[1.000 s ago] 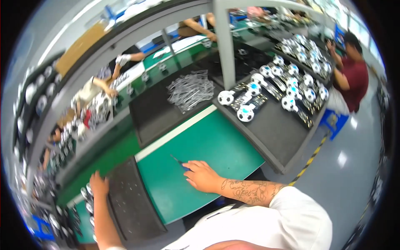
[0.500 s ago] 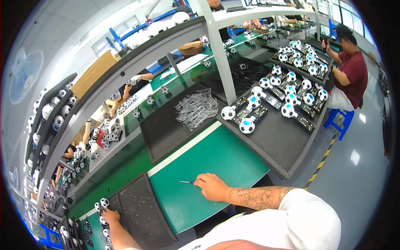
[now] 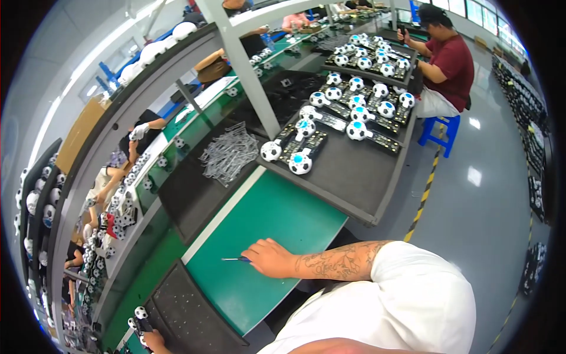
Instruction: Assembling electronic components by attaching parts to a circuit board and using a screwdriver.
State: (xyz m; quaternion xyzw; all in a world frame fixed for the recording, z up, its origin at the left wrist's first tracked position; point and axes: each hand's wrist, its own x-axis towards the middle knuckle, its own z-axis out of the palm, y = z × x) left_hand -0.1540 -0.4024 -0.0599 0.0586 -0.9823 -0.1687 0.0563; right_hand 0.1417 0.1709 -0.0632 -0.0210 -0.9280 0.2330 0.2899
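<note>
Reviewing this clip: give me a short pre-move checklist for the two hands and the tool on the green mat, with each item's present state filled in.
1. Right hand has the small screwdriver: ok, hand closed on its handle, tip pointing to the person's left.
2. Screwdriver over the green mat: ok; whether the tip touches the mat, cannot tell.
3. Left hand on a part: ok, at the lower edge by a black-and-white ball piece; exact grip, cannot tell.
4. Part in front of the right hand to work on: not ok, none lies on the mat there.
5. More ball pieces on the black tray: ok, but beyond the right hand.
</note>
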